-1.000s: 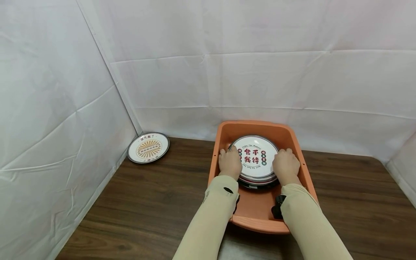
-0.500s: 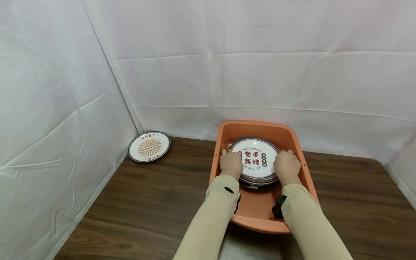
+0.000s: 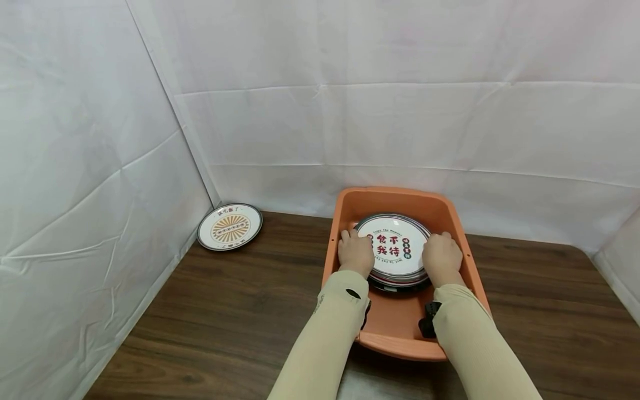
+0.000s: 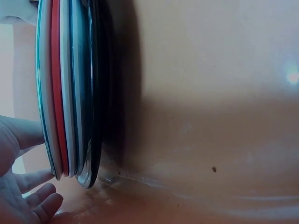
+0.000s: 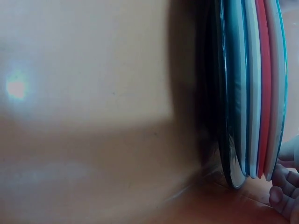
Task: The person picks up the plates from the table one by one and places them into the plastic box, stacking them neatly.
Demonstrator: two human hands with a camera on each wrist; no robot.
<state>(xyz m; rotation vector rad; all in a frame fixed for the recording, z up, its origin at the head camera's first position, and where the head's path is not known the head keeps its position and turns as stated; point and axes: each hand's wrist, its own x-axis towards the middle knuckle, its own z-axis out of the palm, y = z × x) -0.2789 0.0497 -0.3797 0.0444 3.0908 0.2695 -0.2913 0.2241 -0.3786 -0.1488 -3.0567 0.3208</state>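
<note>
A stack of several plates lies inside an orange plastic tub (image 3: 400,349). The top plate (image 3: 389,247) is white with a dark rim, red characters and small English lettering. My left hand (image 3: 356,253) pinches its left edge, thumb over the face and index finger at the rim in the left wrist view. At the opposite edge, my right hand (image 3: 442,256) pinches the same plate, with fingertips (image 5: 277,193) at its rim. Below it the wrist views show a red-edged plate (image 4: 57,93), more pale plates, and a dark-rimmed plate (image 4: 93,158) at the bottom.
Another white plate (image 3: 230,226) with a yellow sunburst print lies in the back left corner of the dark wooden table (image 3: 235,311). White cloth (image 3: 390,122) hangs behind and at both sides. The tub's side walls stand close outside both hands.
Both hands and the top plate have shifted slightly down and toward the tub's near side. The tub and the plate in the corner stay put.
</note>
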